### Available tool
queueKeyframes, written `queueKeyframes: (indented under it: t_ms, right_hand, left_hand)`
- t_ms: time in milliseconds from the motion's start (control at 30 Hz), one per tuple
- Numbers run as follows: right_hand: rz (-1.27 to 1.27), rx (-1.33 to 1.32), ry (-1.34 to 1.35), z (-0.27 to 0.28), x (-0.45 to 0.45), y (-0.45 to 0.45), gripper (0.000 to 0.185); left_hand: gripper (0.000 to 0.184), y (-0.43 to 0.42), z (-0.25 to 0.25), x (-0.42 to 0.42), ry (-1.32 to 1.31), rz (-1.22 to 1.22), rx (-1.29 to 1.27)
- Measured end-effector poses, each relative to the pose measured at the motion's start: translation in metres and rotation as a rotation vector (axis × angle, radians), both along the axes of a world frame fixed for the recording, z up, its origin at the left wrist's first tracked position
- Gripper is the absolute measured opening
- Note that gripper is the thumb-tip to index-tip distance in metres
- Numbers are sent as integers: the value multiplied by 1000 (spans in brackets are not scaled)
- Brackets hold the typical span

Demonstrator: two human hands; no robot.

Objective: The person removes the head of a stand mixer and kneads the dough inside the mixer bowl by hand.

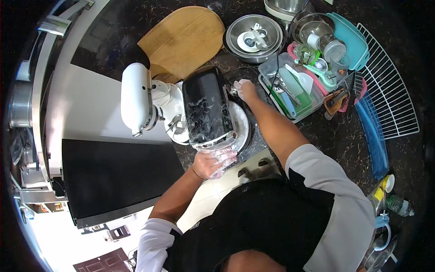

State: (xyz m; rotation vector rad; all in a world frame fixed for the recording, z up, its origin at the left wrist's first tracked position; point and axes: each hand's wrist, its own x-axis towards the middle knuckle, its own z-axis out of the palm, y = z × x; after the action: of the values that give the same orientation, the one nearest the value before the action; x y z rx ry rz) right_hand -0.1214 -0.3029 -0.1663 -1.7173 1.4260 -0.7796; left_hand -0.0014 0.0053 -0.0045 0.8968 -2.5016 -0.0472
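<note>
A black, flour-dusted appliance (206, 109) stands on the dark counter, with a metal edge at its lower end. My left hand (212, 163), dusted white, lies against that end with its fingers stretched out. At the upper right side of the appliance, my right hand (246, 89) is closed around a small metal knob or handle (233, 91); its fingers are partly hidden. A round, flour-covered plate or tray (241, 124) shows beside the appliance, which covers part of it.
A white stand mixer (136, 99) is at the left, below a wooden board (183, 38). Beyond my right hand are nested metal bowls (233, 34), a plastic bin of utensils (294, 111) and a white wire rack (398, 99). Stove knobs (263, 162) sit near my body.
</note>
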Motion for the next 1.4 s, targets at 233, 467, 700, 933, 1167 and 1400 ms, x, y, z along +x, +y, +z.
queueKeyframes:
  t_ms: [233, 467, 700, 933, 1167, 1400]
  right_hand:
    - [6, -73, 2, -4, 2, 0, 45]
    - [22, -40, -2, 1, -1, 0, 44]
    - [-2, -46, -3, 4, -1, 5, 42]
    - [-9, -23, 8, 12, -1, 8, 43]
    - [-25, -53, -40, 7, 1, 8, 44]
    - [-23, -21, -6, 12, -1, 10, 45]
  left_hand:
    - [42, 0, -2, 0, 3, 9, -21]
    - [42, -1, -4, -2, 25, 11, -11]
    - [42, 0, -2, -3, 27, 16, 4]
    - [43, -2, -5, -3, 42, 6, -18]
    - [43, 0, -3, -3, 18, 27, -23]
    - [41, 0, -4, -2, 22, 12, -3]
